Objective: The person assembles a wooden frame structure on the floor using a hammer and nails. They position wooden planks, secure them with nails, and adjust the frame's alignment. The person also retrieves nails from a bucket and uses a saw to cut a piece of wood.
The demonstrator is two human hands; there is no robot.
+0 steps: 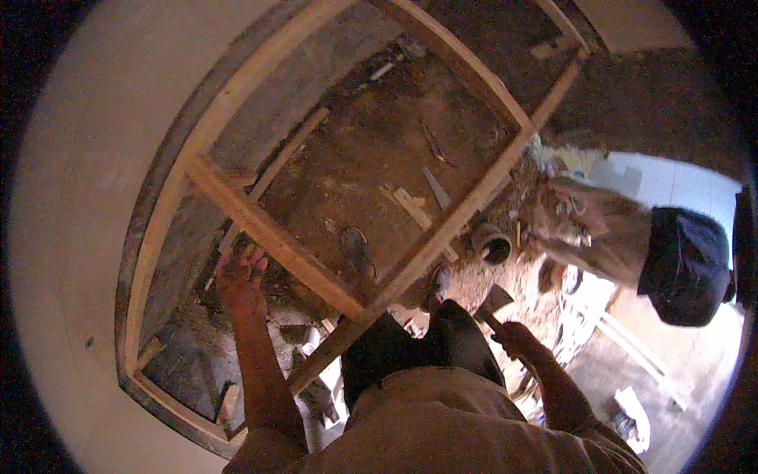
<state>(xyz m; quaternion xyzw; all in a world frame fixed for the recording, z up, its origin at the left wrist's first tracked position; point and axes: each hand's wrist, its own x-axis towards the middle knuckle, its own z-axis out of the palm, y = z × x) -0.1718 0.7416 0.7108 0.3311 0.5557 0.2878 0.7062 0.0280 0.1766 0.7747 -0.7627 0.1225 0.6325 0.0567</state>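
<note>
A large wooden frame (450, 229) with crossbars spans the view in front of me, set against a pale surface. My left hand (243, 272) is inside the frame, just left of the nearer crossbar (272, 237). Its fingers are bent together; dim light hides what they hold, if anything. Close by that hand runs a long thin wooden strip (292, 150). To the right of my legs, my right hand (519, 340) is closed around the handle of a hatchet (496, 302). The hatchet's flat metal head points up and away from me, apart from the frame.
Another person wearing a dark cap (687, 265) bends at the right. On the dirt floor lie a handsaw (436, 189), short wood pieces (414, 207) and a sandal-like object (357, 245). A round container (491, 245) stands beside the frame's right rail. Pale boards (643, 355) lie lower right.
</note>
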